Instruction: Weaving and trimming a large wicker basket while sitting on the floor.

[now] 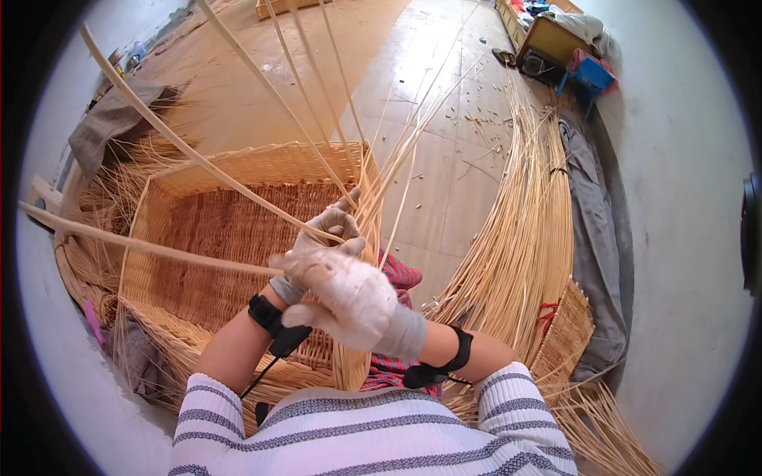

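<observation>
A rectangular wicker basket [262, 214] lies in front of me, with a reddish-brown woven bottom and paler sides. Long pale rods stand up from its right side. My left hand [324, 226], in a whitish glove, is at that right rim, its fingers curled round the end of a wicker rod [214, 169]. Crossing over my left wrist, my gloved right hand [341, 297] is blurred by motion. Its fingers are closed at the end of another wicker rod [159, 252] that stretches out to the left. The exact grip of both hands is partly hidden.
A big bundle of loose rods [516, 214] lies on the floor to the right, beside grey cloth [595, 238]. A small woven piece [563, 329] is at its near end. More rods [135, 186] lie left of the basket. A blue stool [591, 75] stands far right.
</observation>
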{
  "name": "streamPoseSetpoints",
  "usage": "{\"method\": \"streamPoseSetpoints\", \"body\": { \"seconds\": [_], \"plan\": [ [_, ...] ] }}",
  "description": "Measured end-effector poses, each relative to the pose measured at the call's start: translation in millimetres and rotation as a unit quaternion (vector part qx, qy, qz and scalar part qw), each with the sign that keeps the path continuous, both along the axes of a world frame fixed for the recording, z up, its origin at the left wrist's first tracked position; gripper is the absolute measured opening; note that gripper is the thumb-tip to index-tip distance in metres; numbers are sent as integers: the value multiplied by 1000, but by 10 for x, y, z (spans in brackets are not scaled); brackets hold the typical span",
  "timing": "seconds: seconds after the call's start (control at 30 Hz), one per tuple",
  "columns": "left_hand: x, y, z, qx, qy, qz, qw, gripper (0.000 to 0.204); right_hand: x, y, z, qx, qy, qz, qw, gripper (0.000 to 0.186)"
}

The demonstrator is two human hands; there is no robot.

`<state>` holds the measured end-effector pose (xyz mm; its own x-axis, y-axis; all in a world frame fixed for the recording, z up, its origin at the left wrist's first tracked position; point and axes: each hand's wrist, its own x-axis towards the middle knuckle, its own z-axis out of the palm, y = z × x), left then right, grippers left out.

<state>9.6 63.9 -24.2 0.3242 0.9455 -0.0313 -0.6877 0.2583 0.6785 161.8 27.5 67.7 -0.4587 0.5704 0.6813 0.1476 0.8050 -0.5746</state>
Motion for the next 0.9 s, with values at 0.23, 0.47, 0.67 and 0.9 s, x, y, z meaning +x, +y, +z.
{"method": "streamPoseSetpoints", "body": {
  "seconds": [0.23, 0.47, 0.67, 0.9],
  "plan": [
    [-11, 120, -132, 154, 267, 53, 950, 30, 361, 72, -687, -529, 450, 116, 710, 28],
    [31, 106, -76, 172, 279, -8, 945, 20, -203, 186, -1048, -465, 75, 145, 870, 26],
    [-164, 141, -10, 282, 280, -21, 917, 32, -403, 70, -235, -254, -186, 187, 931, 33],
    [-387, 274, 42, 169, 191, -84, 963, 56, 39, 469, -301, -108, -51, -159, 980, 63]
  ]
}}
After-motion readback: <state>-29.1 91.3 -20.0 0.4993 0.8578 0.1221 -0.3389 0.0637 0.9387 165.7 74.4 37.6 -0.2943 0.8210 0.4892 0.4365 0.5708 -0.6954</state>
